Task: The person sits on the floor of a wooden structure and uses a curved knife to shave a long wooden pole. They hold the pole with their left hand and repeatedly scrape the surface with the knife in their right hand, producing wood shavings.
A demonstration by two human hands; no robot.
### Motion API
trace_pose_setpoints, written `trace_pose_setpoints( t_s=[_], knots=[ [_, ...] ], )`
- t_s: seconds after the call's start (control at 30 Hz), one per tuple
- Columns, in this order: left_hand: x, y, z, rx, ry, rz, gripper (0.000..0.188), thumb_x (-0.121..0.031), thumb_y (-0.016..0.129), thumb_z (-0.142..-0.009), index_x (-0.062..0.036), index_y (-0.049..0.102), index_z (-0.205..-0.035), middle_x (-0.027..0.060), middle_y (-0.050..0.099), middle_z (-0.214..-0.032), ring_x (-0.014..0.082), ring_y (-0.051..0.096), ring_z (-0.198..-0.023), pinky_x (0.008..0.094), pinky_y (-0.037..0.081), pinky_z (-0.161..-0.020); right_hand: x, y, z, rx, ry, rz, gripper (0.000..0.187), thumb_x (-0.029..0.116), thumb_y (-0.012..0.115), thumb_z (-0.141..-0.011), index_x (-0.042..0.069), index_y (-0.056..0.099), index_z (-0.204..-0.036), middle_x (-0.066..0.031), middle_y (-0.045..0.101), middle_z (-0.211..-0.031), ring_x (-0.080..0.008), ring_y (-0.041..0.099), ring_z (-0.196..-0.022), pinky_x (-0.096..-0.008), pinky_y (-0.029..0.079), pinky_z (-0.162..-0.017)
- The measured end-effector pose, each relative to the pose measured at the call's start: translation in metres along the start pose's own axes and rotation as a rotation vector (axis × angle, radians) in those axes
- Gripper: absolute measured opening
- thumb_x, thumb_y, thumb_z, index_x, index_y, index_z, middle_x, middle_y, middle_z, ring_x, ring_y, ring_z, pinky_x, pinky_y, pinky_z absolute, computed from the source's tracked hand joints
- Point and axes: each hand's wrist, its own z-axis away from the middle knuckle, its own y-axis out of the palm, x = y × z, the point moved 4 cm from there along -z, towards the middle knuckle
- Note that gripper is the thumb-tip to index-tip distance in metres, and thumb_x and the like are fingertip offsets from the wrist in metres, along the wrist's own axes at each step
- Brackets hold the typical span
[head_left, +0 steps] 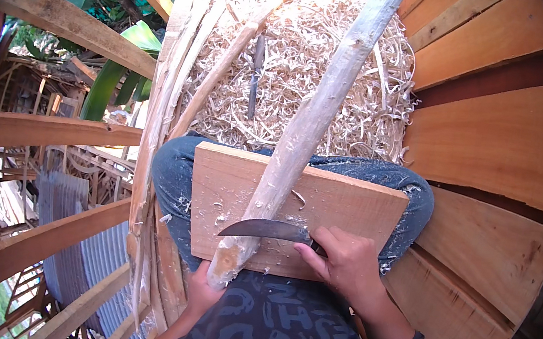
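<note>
A long peeled wooden pole slants from my lap up toward the far right, resting across a flat board on my thighs. My left hand is closed around the near end of the pole, its fingers partly hidden beneath it. In my right hand is the handle of a knife with a broad, curved dark blade. The blade lies crosswise over the pole near its cut end, its tip pointing left. Small wood chips are scattered on the board.
Beyond my knees lies a thick heap of curly wood shavings, with a dark stick on it. Long wooden strips run along the left. Slatted rails stand farther left; wide planks line the right.
</note>
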Motion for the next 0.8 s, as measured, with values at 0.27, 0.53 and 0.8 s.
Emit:
trace_pose_setpoints(
  t_s=[0.27, 0.53, 0.8],
  knots=[
    [0.012, 0.001, 0.004, -0.065, 0.013, -0.147, 0.041, -0.024, 0.082, -0.068, -0.0030, 0.059, -0.095, 0.0171, 0.066, -0.077, 0.0373, 0.067, -0.075, 0.0396, 0.050, -0.063, -0.017, -0.014, -0.014, -0.084, 0.117, 0.236, 0.041, 0.041, 0.070, -0.082, 0.008, 0.053, -0.067, -0.0074, 0.055, -0.059, -0.0277, 0.057, -0.050, -0.0380, 0.043, -0.046],
    [0.018, 0.000, 0.002, -0.053, 0.065, -0.189, 0.046, -0.033, 0.084, -0.067, -0.0034, 0.059, -0.092, 0.0161, 0.066, -0.076, 0.0355, 0.067, -0.072, 0.0396, 0.051, -0.062, -0.086, -0.089, 0.002, -0.526, 0.541, 0.022, 0.042, 0.032, 0.063, -0.091, -0.002, 0.051, -0.070, -0.0098, 0.041, -0.052, -0.0129, 0.040, -0.047, -0.0325, 0.031, -0.046],
    [0.008, 0.002, 0.002, -0.065, 0.006, -0.088, 0.054, -0.038, 0.088, -0.063, -0.0034, 0.060, -0.094, 0.0143, 0.068, -0.077, 0.0310, 0.070, -0.072, 0.0367, 0.052, -0.063, -0.002, -0.004, -0.004, -0.044, 0.186, 0.142, 0.046, 0.043, 0.072, -0.080, 0.006, 0.052, -0.062, -0.0083, 0.054, -0.054, -0.0276, 0.056, -0.048, -0.0354, 0.042, -0.044]
  ],
)
